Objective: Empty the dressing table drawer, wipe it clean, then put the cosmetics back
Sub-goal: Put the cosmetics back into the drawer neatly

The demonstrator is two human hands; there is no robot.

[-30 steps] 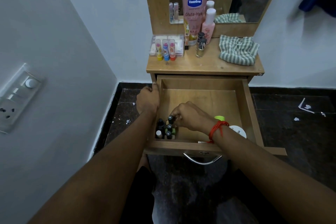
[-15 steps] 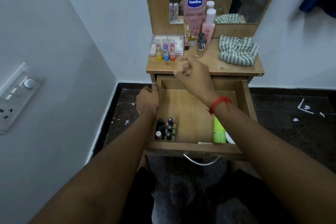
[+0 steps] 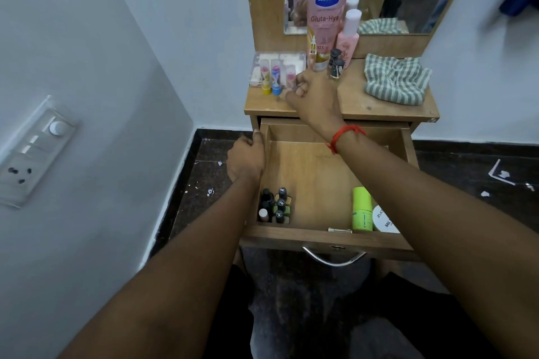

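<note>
Head view: the bench [image 3: 353, 102] top already carries a Vaseline tube [image 3: 328, 14], the lip balm sticks [image 3: 271, 77] and a striped cloth [image 3: 396, 80]. The drawer [image 3: 320, 237] under it is pulled wide open.

A second ago the right hand [image 3: 316, 96] was down at the little bottles in the drawer. Now it's up over the bench top, just beside the lip balms. Its fingers are curled, but I can't tell if a bottle is in there because the hand hides it. The left hand [image 3: 246, 156] hasn't budged and is gripping the drawer's left wall.

So I reckon emptying is underway, one item per trip, and wiping is a way off.

Still inside the drawer:
- dark-capped nail polish bottles [image 3: 275, 207], clustered front-left
- a green tube [image 3: 362, 208] and a white jar [image 3: 385, 220], front-right
- bare wood between them
</note>
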